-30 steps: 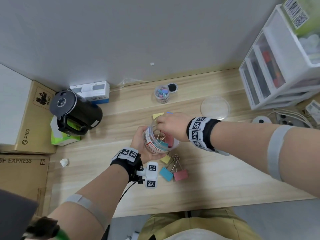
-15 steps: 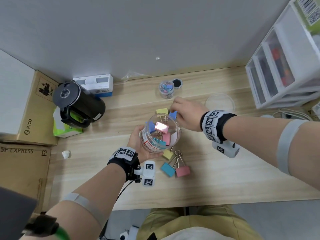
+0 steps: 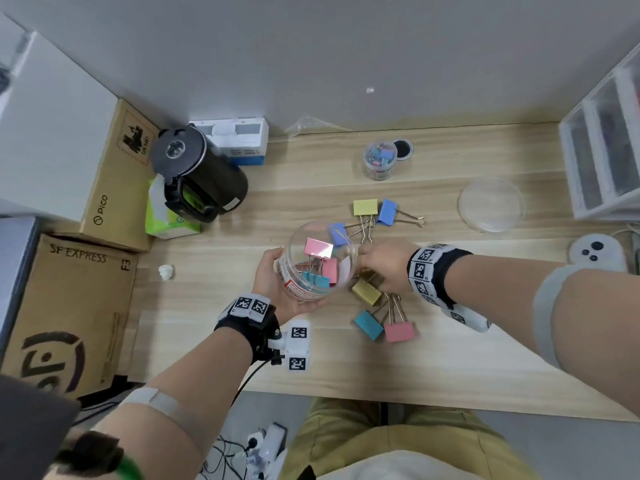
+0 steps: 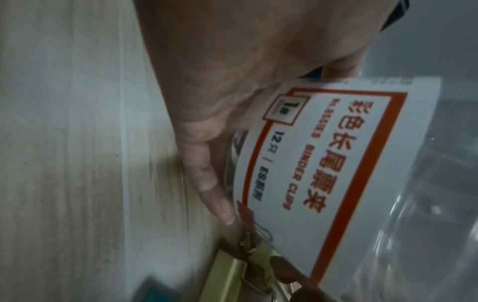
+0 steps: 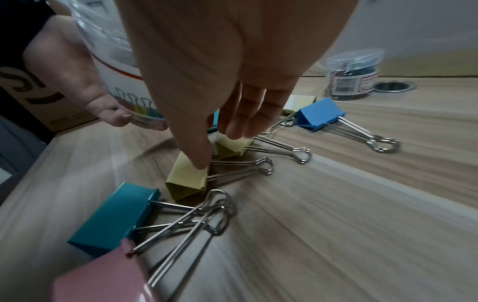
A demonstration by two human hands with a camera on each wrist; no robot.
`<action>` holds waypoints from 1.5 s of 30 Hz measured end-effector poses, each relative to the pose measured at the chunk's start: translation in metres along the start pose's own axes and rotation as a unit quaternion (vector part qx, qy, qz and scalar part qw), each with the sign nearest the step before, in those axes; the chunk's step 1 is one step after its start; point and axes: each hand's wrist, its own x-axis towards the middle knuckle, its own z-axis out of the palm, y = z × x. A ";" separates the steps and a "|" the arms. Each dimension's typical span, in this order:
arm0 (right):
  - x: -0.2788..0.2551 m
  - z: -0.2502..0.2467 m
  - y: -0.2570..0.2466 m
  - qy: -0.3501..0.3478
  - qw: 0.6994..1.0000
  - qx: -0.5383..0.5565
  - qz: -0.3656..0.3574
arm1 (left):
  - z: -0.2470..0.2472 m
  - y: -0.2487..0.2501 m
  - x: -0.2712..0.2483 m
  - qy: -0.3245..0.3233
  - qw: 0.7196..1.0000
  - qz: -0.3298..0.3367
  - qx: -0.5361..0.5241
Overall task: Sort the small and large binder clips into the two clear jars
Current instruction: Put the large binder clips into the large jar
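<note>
My left hand grips the large clear jar, tilted off the table; its label fills the left wrist view. Pink and teal large clips lie inside. My right hand reaches down just right of the jar, fingers straight. Its thumb touches a yellow clip and its fingertips hover over a second yellow clip. A teal clip and a pink clip lie nearer me. Yellow and blue clips lie behind the jar. The small jar holds small clips.
A clear round lid lies at the right, before white drawers. The small jar's black lid sits beside it. A black kettle, a green tissue pack and cardboard boxes crowd the left. A white controller lies far right.
My right hand left the jar mouth, where a pink clip now lies on top, passed the far clips, and came down to the yellow clips right of the jar.
</note>
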 end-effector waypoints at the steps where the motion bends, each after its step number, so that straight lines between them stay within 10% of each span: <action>1: 0.004 0.003 -0.003 -0.008 1.000 -0.016 -0.007 | -0.002 0.000 -0.001 0.000 1.000 0.002 -0.004; 14: 0.011 0.012 -0.019 -0.041 0.992 -0.118 -0.014 | -0.024 0.003 -0.006 0.006 1.000 0.003 -0.013; 29: -0.034 -0.083 0.002 0.254 0.960 0.108 0.043 | 0.007 0.017 -0.005 0.009 0.999 0.020 0.025; 45: -0.019 -0.068 -0.051 0.189 0.971 0.139 -0.046 | 0.037 -0.003 -0.004 -0.057 0.997 0.004 0.050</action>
